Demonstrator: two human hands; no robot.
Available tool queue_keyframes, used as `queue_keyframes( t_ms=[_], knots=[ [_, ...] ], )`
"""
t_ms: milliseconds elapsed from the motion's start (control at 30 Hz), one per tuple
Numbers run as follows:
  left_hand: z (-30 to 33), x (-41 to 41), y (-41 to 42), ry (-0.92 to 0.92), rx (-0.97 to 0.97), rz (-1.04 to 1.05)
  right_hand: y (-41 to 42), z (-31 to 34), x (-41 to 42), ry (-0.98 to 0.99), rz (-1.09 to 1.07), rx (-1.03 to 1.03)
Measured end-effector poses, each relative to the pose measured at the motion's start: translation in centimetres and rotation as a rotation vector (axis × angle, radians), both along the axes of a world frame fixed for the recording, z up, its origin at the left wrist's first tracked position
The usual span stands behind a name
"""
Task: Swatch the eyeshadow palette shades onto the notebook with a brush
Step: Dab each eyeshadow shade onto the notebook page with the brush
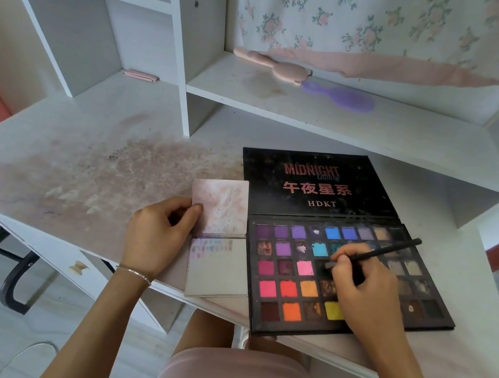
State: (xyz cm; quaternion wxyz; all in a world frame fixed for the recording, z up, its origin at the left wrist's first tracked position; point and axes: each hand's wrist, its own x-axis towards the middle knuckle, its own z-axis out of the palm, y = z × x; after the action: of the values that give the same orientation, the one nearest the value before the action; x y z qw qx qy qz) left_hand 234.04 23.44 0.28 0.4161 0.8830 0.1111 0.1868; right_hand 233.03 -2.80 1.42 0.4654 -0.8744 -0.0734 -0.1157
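Left hand [156,233] pinching the upper page of the open notebook [216,268] at the desk's [50,157] front edge. Just right, open eyeshadow palette [349,270]. Right hand [366,289] gripping the brush [378,251], tip on a dark pan mid-palette.

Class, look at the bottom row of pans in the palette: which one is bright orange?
The second pan from the left in the palette: bright orange, between a dark maroon pan and a brown pan.
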Motion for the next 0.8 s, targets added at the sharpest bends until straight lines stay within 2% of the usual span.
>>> queue_keyframes(
  t_ms=[533,800],
  knots=[
    [0.1,-0.1,0.0,0.009,-0.008,0.000,0.0,0.3,-0.1,-0.004,-0.047,0.018],
    [0.0,-0.1,0.0,0.010,-0.009,-0.014,1.1,0.7,-0.8,0.039,-0.015,0.126]
  ],
)
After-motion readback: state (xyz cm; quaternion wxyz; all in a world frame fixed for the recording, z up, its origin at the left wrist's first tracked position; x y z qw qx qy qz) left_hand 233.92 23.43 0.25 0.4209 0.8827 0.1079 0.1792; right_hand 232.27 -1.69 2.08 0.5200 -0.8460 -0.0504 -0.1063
